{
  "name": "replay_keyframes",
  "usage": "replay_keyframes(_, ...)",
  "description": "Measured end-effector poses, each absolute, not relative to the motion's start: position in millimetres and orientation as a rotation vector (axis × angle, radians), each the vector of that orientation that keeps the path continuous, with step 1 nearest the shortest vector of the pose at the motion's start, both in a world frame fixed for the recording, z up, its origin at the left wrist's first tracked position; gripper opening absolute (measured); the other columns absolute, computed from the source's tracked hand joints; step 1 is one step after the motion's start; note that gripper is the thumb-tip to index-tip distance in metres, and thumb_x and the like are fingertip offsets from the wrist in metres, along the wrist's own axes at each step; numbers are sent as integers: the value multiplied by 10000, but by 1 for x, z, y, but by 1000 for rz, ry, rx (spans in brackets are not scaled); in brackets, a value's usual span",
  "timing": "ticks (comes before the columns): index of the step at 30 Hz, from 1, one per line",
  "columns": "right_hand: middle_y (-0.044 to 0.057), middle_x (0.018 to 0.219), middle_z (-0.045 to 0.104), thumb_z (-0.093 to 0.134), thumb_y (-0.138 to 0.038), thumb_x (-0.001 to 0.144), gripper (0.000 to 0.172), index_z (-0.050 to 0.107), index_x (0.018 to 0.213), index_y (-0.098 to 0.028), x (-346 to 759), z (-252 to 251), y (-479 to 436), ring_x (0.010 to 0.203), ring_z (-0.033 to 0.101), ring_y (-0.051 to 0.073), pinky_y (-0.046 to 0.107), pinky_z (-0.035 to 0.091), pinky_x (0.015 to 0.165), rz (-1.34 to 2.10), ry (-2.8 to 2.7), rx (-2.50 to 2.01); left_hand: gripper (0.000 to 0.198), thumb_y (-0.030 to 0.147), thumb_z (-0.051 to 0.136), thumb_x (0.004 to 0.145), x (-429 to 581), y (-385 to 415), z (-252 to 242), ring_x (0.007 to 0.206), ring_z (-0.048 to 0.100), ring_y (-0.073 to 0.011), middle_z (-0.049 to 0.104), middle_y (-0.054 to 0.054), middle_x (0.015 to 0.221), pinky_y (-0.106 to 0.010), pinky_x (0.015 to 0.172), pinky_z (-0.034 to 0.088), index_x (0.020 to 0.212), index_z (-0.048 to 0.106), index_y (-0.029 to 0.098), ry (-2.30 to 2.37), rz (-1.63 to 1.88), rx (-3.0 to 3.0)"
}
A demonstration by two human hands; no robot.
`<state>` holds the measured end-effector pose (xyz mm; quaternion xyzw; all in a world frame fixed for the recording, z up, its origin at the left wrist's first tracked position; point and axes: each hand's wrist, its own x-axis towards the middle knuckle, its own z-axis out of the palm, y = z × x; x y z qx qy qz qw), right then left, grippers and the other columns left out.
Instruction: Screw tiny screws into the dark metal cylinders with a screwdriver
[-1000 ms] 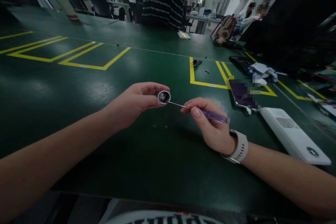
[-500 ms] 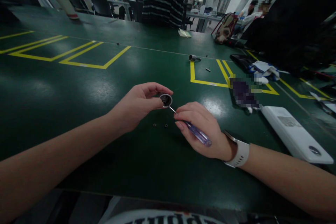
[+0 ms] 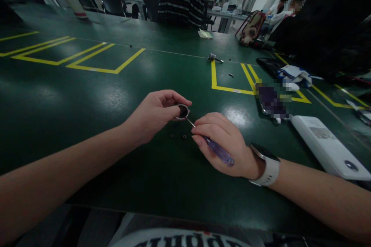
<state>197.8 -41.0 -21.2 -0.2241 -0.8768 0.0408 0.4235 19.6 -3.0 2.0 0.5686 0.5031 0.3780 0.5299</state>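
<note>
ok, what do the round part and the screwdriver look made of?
The round part looks like metal: silvery rim catching light, dark centre. The screwdriver has a see-through purple handle, probably plastic, and a thin shiny shaft, likely steel.

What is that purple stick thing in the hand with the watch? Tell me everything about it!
It is a small screwdriver. The handle looks like clear purple plastic, and a thin silvery metal shaft sticks out in front. The right hand grips it like a pen, with the handle's end poking out by the wrist. It slants away, and its tip meets the round metal part pinched in the left hand.
</note>
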Motion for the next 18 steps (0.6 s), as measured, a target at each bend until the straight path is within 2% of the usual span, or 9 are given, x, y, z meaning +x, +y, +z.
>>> replay_keyframes(13, 106, 799, 671, 503, -144, 883, 78, 576, 859, -132, 196, -20, -42, 764, 608, 195, 345, 520, 691, 18, -2245, -604, 162, 136, 655, 641, 22, -3, 1, 820, 663, -184, 712, -38, 865, -275, 737, 517, 798, 672, 169, 1206, 904, 1333)
replay_keyframes(18, 89, 831, 669, 499, -155, 886, 78, 576, 874, -158, 198, -20, -44, 785, 613, 183, 341, 518, 706, 113, -2233, -606, 136, 107, 638, 660, 22, -2, 1, 775, 659, -166, 707, -47, 861, -287, 726, 525, 786, 658, 153, 1192, 895, 1309)
